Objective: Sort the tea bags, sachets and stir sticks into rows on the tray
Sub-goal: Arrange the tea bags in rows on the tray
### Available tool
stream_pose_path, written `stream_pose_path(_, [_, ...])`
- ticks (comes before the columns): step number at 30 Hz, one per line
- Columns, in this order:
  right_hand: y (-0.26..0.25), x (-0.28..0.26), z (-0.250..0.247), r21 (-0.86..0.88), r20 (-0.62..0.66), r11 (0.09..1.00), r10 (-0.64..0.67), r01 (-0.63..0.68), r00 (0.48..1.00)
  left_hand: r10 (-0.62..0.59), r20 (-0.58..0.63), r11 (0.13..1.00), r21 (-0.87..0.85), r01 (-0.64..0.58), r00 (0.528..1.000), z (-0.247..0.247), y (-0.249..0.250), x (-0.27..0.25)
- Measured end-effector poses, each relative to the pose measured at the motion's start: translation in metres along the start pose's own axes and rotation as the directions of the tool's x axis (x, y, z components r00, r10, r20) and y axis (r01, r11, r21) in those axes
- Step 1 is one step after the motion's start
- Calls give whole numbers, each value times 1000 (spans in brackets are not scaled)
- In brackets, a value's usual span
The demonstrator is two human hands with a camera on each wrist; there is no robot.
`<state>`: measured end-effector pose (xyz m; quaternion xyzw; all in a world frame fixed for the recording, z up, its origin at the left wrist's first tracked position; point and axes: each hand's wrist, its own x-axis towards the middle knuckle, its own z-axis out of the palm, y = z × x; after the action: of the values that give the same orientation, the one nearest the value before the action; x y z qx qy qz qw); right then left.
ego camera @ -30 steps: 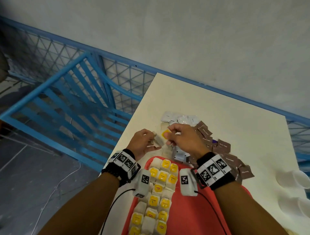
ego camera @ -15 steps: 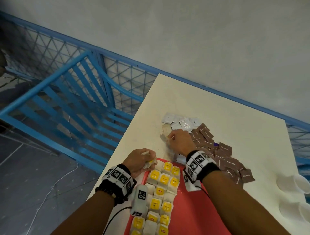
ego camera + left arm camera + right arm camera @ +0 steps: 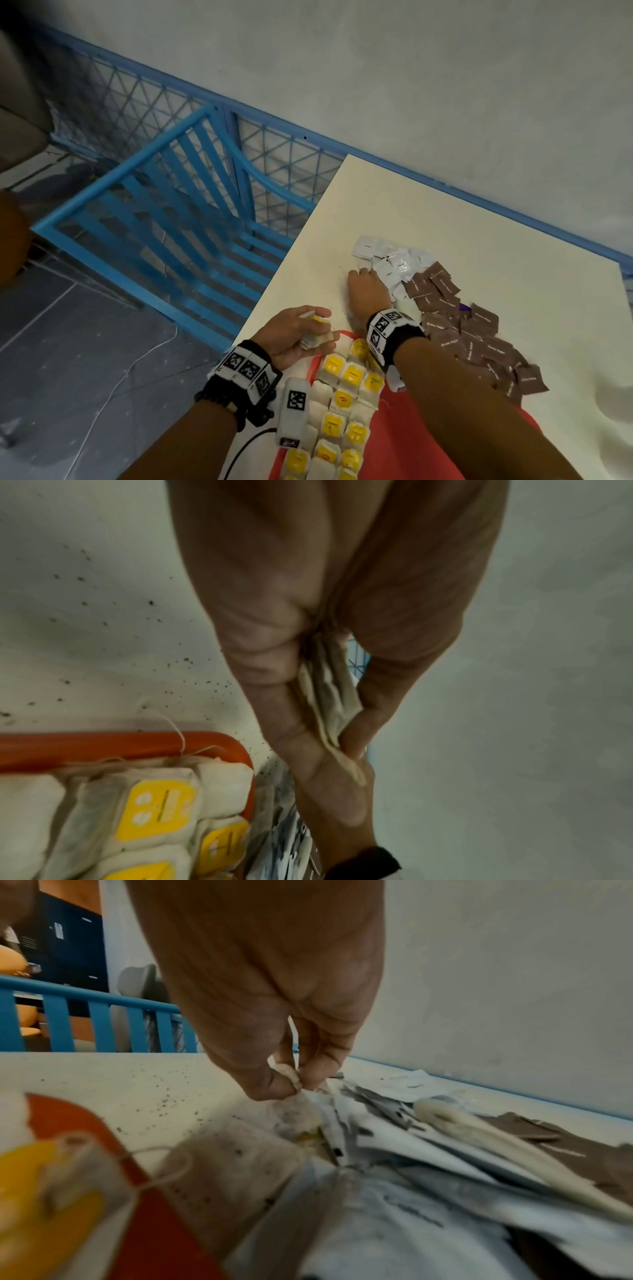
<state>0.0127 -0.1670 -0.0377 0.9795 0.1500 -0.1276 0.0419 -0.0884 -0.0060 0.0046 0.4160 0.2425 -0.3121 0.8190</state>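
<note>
Lower centre of the head view: left hand [image 3: 296, 337] holds a tea bag [image 3: 317, 334], fingers curled round it, just above the far left corner of the red tray [image 3: 404, 442]. Rows of yellow-tagged tea bags [image 3: 342, 404] fill the tray's left side. Centre: right hand [image 3: 368, 291] pinches a loose tea bag [image 3: 301, 1112] at the pile's left edge on the table [image 3: 479, 246]. White sachets [image 3: 394, 260] lie beyond; brown sachets [image 3: 479, 339] spread to the right.

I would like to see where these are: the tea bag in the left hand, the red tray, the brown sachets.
tea bag [image 3: 330, 696]: left wrist view, on its crumpled paper.
red tray [image 3: 404, 445]: head view, bare floor.
brown sachets [image 3: 479, 342]: head view, middle of the pile.
</note>
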Motion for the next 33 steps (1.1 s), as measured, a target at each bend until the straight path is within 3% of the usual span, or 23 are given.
stream_pose_path(2, [6,-3,-5,93,11,996,11,-12,1000,-6,4,1000,-2,6,1000,1,-3,1])
stream_pose_path(4, [18,-6,-17,302,-23,951,71,-61,997,-6,23,1000,-16,6,1000,1,-5,2])
stream_pose_path(7, [47,-26,-46,699,-97,703,273,-130,957,8,75,997,-74,-2,997,4,-9,4])
stream_pose_path(9, [66,-48,-67,852,-59,502,370,-147,927,9,89,995,-105,0,996,11,-11,6])
stream_pose_path(11, [77,-74,-80,928,17,343,355,-147,935,3,78,994,-106,6,997,20,-15,9])
stream_pose_path(15, [71,-120,-88,946,106,286,182,-156,978,27,-18,989,-142,-29,999,49,-28,18])
stream_pose_path(17, [59,-135,-81,950,91,288,124,-124,988,11,-27,981,-194,-16,1000,64,-34,17])
stream_pose_path(19, [44,-146,-70,935,38,347,114,-76,993,-11,98,974,-223,32,995,74,-39,14])
stream_pose_path(22, [25,-157,-53,765,-159,641,98,60,982,-51,176,985,-155,79,983,81,-45,10])
stream_pose_path(23, [21,-160,-49,711,-195,697,64,96,979,-53,168,990,-122,74,984,82,-47,10])
stream_pose_path(25, [16,-168,-50,702,-184,703,18,119,983,-32,99,998,-53,38,995,81,-52,14])
stream_pose_path(29, [37,-172,-67,846,-127,531,112,49,986,9,27,1000,4,-9,1000,80,-49,12])
stream_pose_path(31, [63,-157,-64,820,-129,572,202,-10,971,21,7,996,90,-22,1000,81,-41,4])
stream_pose_path(33, [89,-133,-53,730,-90,673,266,-118,960,74,-13,968,242,-69,997,77,-31,-4])
